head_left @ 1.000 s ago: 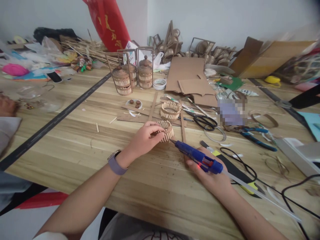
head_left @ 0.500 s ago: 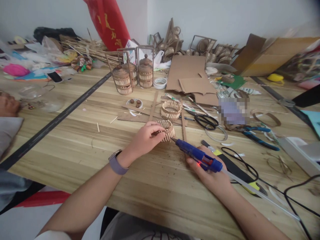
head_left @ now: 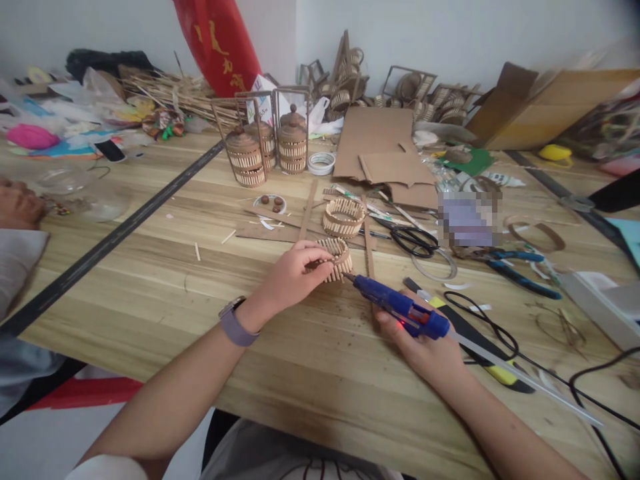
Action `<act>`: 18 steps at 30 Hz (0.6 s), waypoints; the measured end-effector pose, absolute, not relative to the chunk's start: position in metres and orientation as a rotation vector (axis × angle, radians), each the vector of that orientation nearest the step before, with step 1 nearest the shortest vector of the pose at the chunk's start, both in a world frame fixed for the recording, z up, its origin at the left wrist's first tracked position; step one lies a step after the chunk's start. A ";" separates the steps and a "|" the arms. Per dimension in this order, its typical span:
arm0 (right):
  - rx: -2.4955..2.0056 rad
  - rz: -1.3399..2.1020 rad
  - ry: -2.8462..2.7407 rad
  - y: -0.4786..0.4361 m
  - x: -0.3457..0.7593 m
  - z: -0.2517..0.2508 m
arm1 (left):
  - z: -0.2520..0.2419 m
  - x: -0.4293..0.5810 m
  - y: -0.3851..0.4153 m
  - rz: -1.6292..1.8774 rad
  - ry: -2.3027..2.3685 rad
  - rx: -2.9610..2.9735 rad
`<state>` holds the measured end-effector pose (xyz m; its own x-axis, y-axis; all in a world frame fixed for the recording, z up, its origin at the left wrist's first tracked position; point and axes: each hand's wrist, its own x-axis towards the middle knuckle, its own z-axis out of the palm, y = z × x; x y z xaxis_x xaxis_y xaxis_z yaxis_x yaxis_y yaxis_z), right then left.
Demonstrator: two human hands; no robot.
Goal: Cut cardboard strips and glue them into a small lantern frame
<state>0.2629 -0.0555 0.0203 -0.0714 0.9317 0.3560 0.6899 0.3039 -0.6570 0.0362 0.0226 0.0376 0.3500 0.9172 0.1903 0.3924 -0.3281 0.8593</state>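
Slatted ring (head_left: 342, 256): on worktop (head_left: 300, 373), roughly midway between near and far edges; left hand (head_left: 290, 272) pinched on it. Right hand (head_left: 425, 353): curled round glue gun (head_left: 395, 302), nozzle (head_left: 349, 277) close beside ring. Visible slats (head_left: 346, 267) in place; gluing apparently under way; remainder untellable.

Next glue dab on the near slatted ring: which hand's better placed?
Likely the right hand: it holds the blue glue gun, nozzle close to the near slatted ring. The left hand is occupied holding that ring.
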 end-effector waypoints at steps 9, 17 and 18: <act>-1.402 0.365 -1.862 -0.055 0.264 0.019 | 0.038 0.036 0.022 0.904 1.158 1.877; -1.427 0.370 -1.846 -0.056 0.265 0.018 | 0.038 0.036 0.022 0.906 1.140 1.882; -1.437 0.369 -1.845 -0.056 0.265 0.018 | 0.038 0.035 0.022 0.908 1.137 1.885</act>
